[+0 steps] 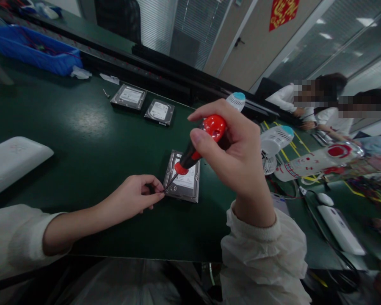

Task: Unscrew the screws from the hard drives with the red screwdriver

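Observation:
A hard drive lies label up on the green table in front of me. My right hand grips a red and black screwdriver above it, slanted so that the tip reaches the drive's lower left corner. Beside that corner is my left hand, with thumb and forefinger pinched close to the screwdriver tip. Whatever those fingers may hold is too small to make out.
Two more hard drives, one left and one right, lie farther back. A blue bin stands at the far left, a white device nearer. On the right are a small white fan, a plastic bottle, cables and other people.

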Motion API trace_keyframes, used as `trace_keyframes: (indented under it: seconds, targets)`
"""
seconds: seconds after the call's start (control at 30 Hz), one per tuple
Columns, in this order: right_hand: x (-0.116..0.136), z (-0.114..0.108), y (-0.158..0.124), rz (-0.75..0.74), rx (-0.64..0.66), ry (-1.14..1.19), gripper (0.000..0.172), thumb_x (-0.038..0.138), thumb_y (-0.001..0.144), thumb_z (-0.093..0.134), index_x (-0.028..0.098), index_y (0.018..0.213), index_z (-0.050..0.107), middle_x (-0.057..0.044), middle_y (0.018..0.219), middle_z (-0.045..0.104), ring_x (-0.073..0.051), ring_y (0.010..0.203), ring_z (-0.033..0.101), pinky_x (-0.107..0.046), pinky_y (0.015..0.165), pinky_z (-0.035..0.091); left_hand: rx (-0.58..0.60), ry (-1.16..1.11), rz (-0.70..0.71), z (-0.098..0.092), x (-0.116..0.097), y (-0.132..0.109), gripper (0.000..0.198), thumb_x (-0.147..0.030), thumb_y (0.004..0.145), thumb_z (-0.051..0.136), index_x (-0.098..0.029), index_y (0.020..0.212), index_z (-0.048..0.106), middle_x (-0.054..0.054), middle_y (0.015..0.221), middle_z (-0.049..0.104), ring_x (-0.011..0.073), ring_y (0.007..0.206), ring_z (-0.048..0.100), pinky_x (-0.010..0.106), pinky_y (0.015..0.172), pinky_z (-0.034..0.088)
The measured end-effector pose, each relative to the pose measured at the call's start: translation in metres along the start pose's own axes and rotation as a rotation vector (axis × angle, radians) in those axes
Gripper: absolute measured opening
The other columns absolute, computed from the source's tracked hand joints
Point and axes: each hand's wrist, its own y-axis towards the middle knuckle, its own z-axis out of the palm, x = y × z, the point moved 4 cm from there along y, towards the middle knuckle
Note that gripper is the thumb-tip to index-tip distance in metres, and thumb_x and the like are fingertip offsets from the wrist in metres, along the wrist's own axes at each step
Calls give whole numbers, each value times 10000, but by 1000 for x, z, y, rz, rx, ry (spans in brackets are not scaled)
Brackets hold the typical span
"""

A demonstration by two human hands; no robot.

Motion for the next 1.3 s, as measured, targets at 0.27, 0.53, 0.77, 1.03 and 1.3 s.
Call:
trace_keyframes:
  seconds: [0.27,0.53,0.77,1.03,1.3]
  targets:
    - [5,-2,0,7,-50,-35,233,394,982,624,216,841,572,43,739,511,-79,627,453,-235,599,434,-4,-24,-11,0,-1,-1,291,-455,829,706,-185,909,635,-18,698,645,131,572,621,192,431,439]
    - [20,-1,1,66,-103,-96,285,306,988,627,182,753,522,88,642,406,-28,563,356,-199,587,337,-10,5,-29,0,-1,1,253,-408,804,717,-190,888,621,-31,648,632,132,560,628,188,437,446]
    - [19,-2,1,99,-120,-133,291,328,981,617,200,742,513,82,627,394,-37,556,440,-206,584,358,-8,-23,-38,0,-1,0,264,-417,804,726,-188,889,626,-32,668,627,124,561,622,184,431,437]
    - [20,0,0,107,-104,-143,262,289,978,619,197,752,523,91,624,392,-27,544,383,-205,582,350,-2,-18,-28,0,0,0,278,-438,810,732,-193,889,626,-33,679,631,122,563,619,185,434,447]
    - [17,-1,1,110,-95,-145,261,273,973,637,194,748,530,90,630,391,-39,559,353,-226,574,331,-5,9,-19,-1,3,2,278,-449,820,721,-195,893,635,-27,669,635,128,559,626,185,433,453]
